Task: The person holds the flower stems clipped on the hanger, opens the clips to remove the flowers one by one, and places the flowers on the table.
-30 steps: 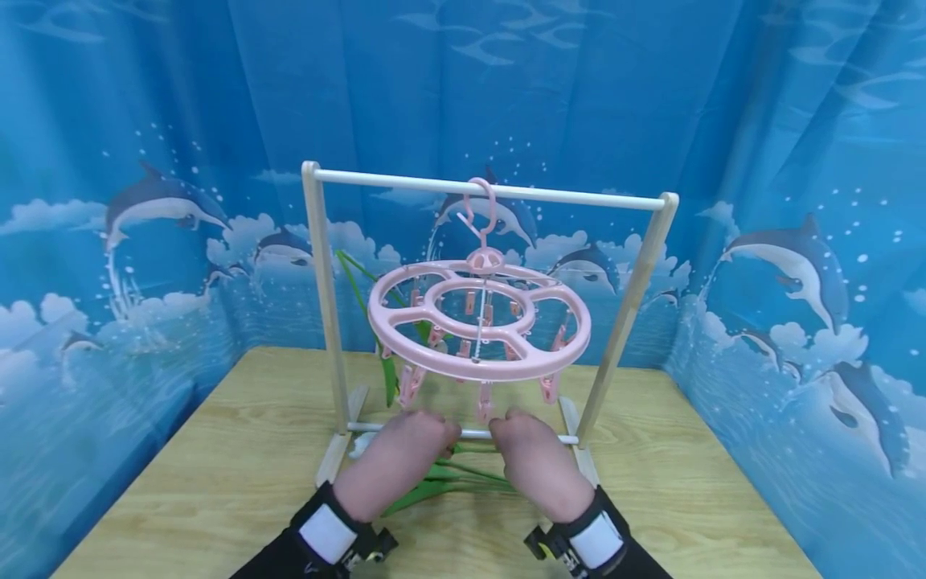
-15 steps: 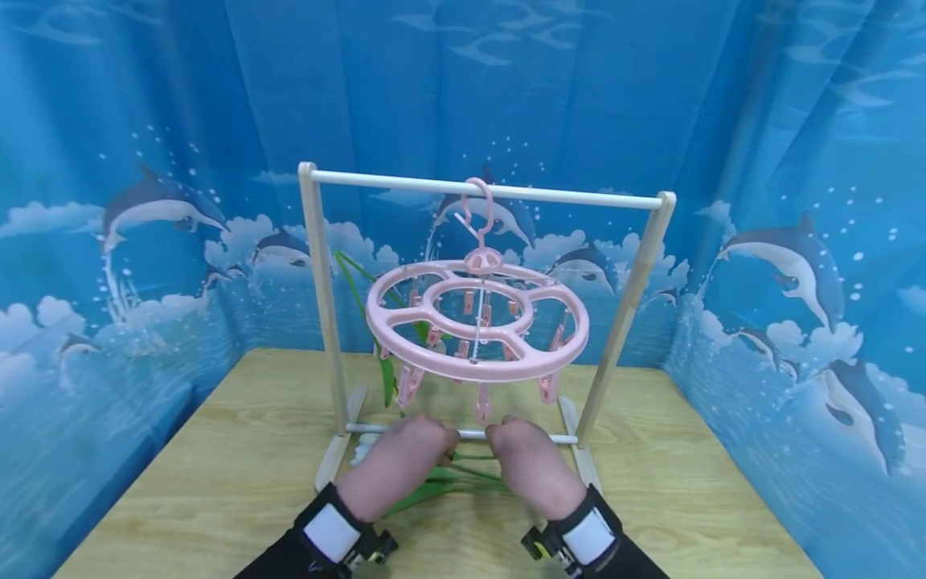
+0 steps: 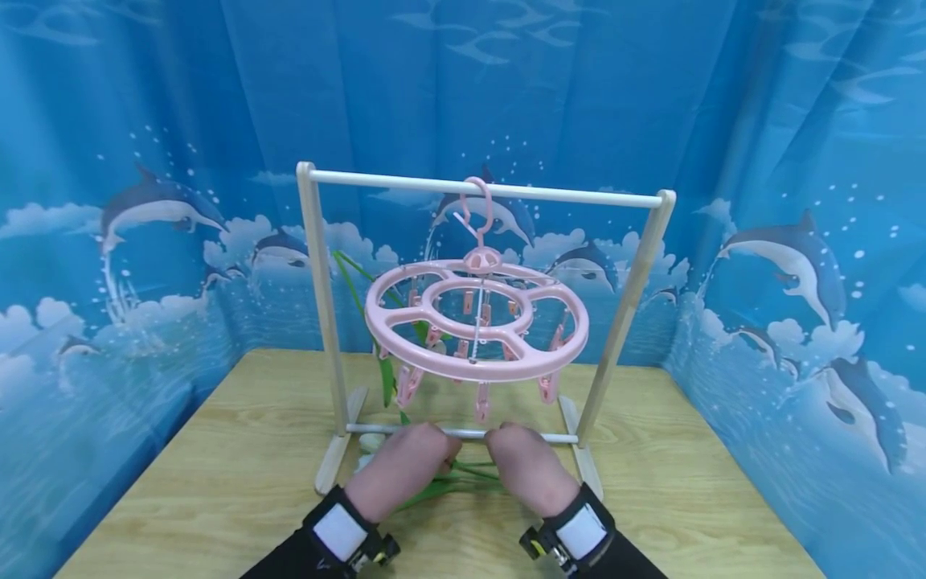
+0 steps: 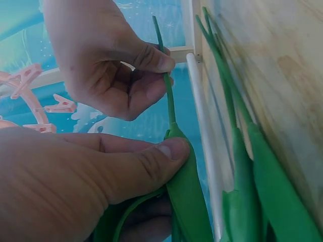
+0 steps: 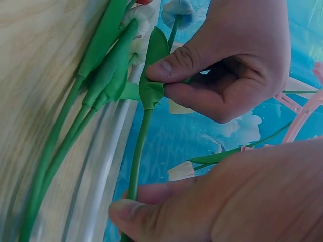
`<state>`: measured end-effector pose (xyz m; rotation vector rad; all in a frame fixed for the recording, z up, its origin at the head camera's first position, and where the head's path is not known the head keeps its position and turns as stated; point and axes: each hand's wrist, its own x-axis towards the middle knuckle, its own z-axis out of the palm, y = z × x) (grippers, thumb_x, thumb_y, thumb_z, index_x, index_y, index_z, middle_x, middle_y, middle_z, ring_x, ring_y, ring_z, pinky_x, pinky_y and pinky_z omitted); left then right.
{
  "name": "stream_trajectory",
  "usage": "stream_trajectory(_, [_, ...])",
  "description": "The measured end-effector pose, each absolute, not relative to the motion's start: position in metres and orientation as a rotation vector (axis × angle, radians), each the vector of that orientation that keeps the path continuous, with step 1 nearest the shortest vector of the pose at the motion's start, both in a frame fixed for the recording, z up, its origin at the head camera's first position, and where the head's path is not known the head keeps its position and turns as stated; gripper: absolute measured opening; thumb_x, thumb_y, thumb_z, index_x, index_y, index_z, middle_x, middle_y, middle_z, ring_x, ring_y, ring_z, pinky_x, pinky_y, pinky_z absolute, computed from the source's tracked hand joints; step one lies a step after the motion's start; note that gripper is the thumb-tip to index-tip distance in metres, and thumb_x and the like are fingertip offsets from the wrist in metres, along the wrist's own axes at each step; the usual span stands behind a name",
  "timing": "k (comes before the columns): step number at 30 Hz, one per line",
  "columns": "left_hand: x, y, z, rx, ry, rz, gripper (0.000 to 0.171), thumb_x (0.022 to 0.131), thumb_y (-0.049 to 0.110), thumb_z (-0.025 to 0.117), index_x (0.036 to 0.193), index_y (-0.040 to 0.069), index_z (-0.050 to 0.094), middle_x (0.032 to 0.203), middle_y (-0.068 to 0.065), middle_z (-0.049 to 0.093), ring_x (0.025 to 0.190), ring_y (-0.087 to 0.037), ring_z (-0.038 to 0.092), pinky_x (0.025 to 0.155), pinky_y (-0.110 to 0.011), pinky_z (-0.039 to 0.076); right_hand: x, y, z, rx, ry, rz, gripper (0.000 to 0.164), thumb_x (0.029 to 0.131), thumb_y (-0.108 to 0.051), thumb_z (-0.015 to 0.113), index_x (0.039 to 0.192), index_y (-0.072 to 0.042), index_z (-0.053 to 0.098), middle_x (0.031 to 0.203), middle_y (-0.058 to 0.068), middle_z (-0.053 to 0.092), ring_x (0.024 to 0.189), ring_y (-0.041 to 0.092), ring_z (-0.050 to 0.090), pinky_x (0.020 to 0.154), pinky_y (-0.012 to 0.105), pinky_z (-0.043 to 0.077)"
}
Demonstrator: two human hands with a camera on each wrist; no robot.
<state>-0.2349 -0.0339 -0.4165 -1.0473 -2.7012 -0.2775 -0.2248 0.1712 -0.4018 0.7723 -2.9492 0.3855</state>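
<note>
Both hands are low in front of the rack in the head view, holding one artificial flower between them. My left hand (image 3: 405, 466) pinches its green leaf (image 4: 189, 186) where it wraps the stem, between thumb and fingers. My right hand (image 3: 531, 466) pinches the bare stem (image 5: 140, 151) further down, near its end. A pale blue bloom (image 5: 177, 12) shows beyond the left hand in the right wrist view. More artificial flowers lie on the table under the hands, with green leaves (image 4: 245, 186) and a white bloom (image 3: 372, 442).
A pink round clip hanger (image 3: 477, 370) with several clothespegs hangs from the top bar (image 3: 564, 193) of a wooden rack. Another flower with a green leaf (image 3: 388, 378) hangs at its left side. The rack's lower bar (image 3: 369, 429) crosses behind the hands. Dolphin-print curtains (image 3: 405, 96) surround the table.
Both hands have sunk slightly toward the table, still holding the flower. More of the white bloom beside the left hand now shows. The hanger hangs nearly still.
</note>
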Motion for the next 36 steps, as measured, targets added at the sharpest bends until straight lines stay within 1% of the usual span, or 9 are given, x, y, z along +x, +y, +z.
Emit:
stream_trajectory(3, [-0.236,-0.033,-0.42,-1.052,-2.685,-0.21,0.01,0.082,0.023,0.08,0.083,0.024,0.07,0.07,0.015,0.067,0.057,0.005,0.055,0.05,-0.012,0.043,-0.226,0.172,-0.404,0.79,-2.946,0.353,0.02,0.085,0.007,0.059,0.084,-0.011,0.066,0.067,-0.007,0.05,0.058,0.007,0.044,0.052,0.02,0.04])
stream_trajectory(9, [-0.239,-0.032,-0.427,-1.062,-2.682,-0.179,0.011,0.081,0.026,0.08,0.079,0.026,0.069,0.068,0.016,0.066,0.056,0.005,0.053,0.049,-0.012,0.041,-0.229,0.172,-0.41,0.786,-2.94,0.315,0.02,0.084,0.008,0.058,0.08,-0.011,0.063,0.065,-0.008,0.048,0.057,0.008,0.043,0.051,0.021,0.039])
stream_trajectory(16, [-0.243,-0.033,-0.437,-1.095,-2.664,-0.243,0.017,0.08,0.023,0.08,0.072,0.026,0.066,0.061,0.017,0.061,0.05,0.006,0.044,0.047,-0.012,0.035,-0.231,0.172,-0.418,0.804,-2.908,0.238,0.023,0.082,0.009,0.059,0.076,-0.014,0.058,0.062,-0.007,0.046,0.054,0.008,0.041,0.049,0.022,0.038])
stream_trajectory(20, [-0.244,-0.033,-0.439,-1.106,-2.699,-0.305,0.019,0.081,0.024,0.078,0.07,0.026,0.064,0.058,0.018,0.057,0.047,0.005,0.04,0.045,-0.013,0.033,-0.233,0.171,-0.422,0.805,-2.885,0.238,0.019,0.084,0.007,0.059,0.089,-0.01,0.063,0.062,-0.008,0.045,0.053,0.007,0.041,0.048,0.021,0.038])
stream_trajectory(23, [-0.245,-0.033,-0.44,-1.112,-2.724,-0.326,0.018,0.082,0.024,0.078,0.07,0.026,0.064,0.059,0.018,0.057,0.047,0.004,0.04,0.045,-0.014,0.034,-0.234,0.171,-0.425,0.788,-2.894,0.285,0.02,0.088,0.005,0.058,0.101,-0.008,0.064,0.061,-0.009,0.045,0.051,0.007,0.041,0.047,0.021,0.038])
stream_trajectory(24, [-0.245,-0.033,-0.441,-1.113,-2.735,-0.334,0.018,0.082,0.023,0.078,0.07,0.026,0.064,0.059,0.018,0.057,0.047,0.004,0.04,0.045,-0.014,0.034,-0.234,0.171,-0.426,0.777,-2.909,0.302,0.019,0.089,0.004,0.057,0.101,-0.008,0.064,0.061,-0.009,0.045,0.051,0.007,0.041,0.047,0.021,0.038])
stream_trajectory(27, [-0.245,-0.033,-0.442,-1.106,-2.788,-0.354,0.016,0.082,0.021,0.077,0.073,0.026,0.065,0.063,0.017,0.06,0.05,0.004,0.043,0.048,-0.014,0.037,-0.235,0.171,-0.429,0.765,-2.94,0.273,0.015,0.089,0.002,0.058,0.089,-0.012,0.063,0.06,-0.009,0.047,0.05,0.007,0.042,0.046,0.022,0.038])
stream_trajectory(30, [-0.246,-0.034,-0.444,-1.093,-2.823,-0.379,0.015,0.083,0.019,0.076,0.075,0.026,0.067,0.065,0.017,0.061,0.052,0.004,0.045,0.05,-0.015,0.04,-0.237,0.171,-0.432,0.774,-2.953,0.201,0.019,0.088,0.001,0.06,0.078,-0.015,0.059,0.061,-0.008,0.05,0.051,0.007,0.044,0.048,0.022,0.039])
stream_trajectory(36, [-0.246,-0.033,-0.448,-1.099,-2.804,-0.437,0.016,0.084,0.016,0.075,0.074,0.025,0.067,0.064,0.018,0.059,0.052,0.003,0.044,0.049,-0.015,0.039,-0.24,0.171,-0.437,0.792,-2.942,0.161,0.02,0.085,0.001,0.062,0.075,-0.016,0.059,0.063,-0.007,0.052,0.053,0.007,0.045,0.049,0.023,0.04])
